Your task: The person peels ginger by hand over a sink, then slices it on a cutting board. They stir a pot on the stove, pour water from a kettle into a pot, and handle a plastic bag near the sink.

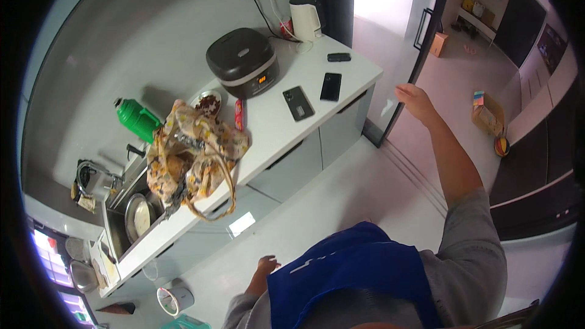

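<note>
My right hand (413,100) is raised beside the dark-framed edge of a glass sliding door (388,41). It looks loosely bent and shows nothing in it; whether it touches the frame cannot be told. Low by my side, in front of the cabinets, my left hand (267,265) hangs with its fingers a little apart, also without anything in it. Nearest ahead on the white countertop (269,132) stands a patterned cloth bag (196,151), its handle loop drooping over the front edge. Two dark smartphones (298,103) (330,87) and a small black object (338,57) lie to its right.
A black rice cooker (242,61) with a lit display and a white electric kettle (305,18) stand near the wall. Left are a green thermos flask (137,119) and a sink (121,219) holding a metal basin. A bucket (176,300) is on the floor; a cardboard box (488,114) lies beyond the door.
</note>
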A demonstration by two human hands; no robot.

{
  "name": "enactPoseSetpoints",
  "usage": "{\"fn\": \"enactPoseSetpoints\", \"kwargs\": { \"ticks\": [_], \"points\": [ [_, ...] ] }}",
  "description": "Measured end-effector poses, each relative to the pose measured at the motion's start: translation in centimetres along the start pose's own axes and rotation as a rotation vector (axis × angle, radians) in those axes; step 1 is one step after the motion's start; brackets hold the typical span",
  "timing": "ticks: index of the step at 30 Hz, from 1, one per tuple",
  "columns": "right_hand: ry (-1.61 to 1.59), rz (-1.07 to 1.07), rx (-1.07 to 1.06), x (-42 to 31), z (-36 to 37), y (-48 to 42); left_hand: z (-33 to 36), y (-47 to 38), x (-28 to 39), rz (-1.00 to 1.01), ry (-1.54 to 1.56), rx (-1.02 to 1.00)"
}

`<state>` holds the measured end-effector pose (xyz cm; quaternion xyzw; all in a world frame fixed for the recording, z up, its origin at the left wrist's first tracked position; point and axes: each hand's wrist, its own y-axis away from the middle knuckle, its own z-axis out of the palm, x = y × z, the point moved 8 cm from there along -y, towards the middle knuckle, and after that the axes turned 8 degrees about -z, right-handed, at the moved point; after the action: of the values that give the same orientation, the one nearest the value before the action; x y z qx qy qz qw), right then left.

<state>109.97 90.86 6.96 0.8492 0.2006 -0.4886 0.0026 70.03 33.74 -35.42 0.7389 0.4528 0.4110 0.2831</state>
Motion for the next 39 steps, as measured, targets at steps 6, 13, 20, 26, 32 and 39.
{"fn": "enactPoseSetpoints", "kwargs": {
  "ticks": [6, 13, 20, 26, 32, 39],
  "points": [
    [-0.012, -0.150, 0.066, -0.8, 5.5, -22.6, 3.6, -1.8, 6.8, 0.654, -0.336, 0.322],
    [-0.198, -0.014, 0.102, -0.1, 12.7, -45.8, 3.8, -5.7, 15.3, -0.107, 0.099, 0.088],
    [-0.229, 0.087, 0.057, 4.0, 18.7, -57.1, -2.0, -5.8, 24.5, -0.211, 0.332, 0.181],
    [-0.501, -0.023, 0.329, 6.1, 20.1, -58.3, -3.9, -5.1, 25.8, -0.278, 0.380, 0.201],
    [-0.639, -0.015, 0.527, 5.4, 17.6, -58.0, -4.8, -6.1, 25.2, -0.296, 0.332, 0.169],
    [-0.961, -0.252, 0.419, 0.4, 8.2, -49.0, -9.3, -11.5, 25.1, -0.164, 0.154, 0.096]
  ]
}}
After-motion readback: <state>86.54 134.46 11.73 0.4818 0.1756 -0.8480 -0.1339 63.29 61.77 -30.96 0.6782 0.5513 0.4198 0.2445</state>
